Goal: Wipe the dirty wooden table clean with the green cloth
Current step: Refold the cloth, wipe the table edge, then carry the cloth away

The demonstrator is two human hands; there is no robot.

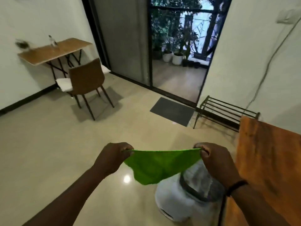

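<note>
Green and bright, the cloth (156,165) is stretched in the air between two hands, its long side running from left to right and its loose middle hanging down to a rounded point. The left hand (114,156) is closed on the left top corner, the right hand (215,158) pinches the right top corner. The cloth is plain, a little wrinkled. It is just left of the orange wooden desk (268,160) and does not touch it.
</note>
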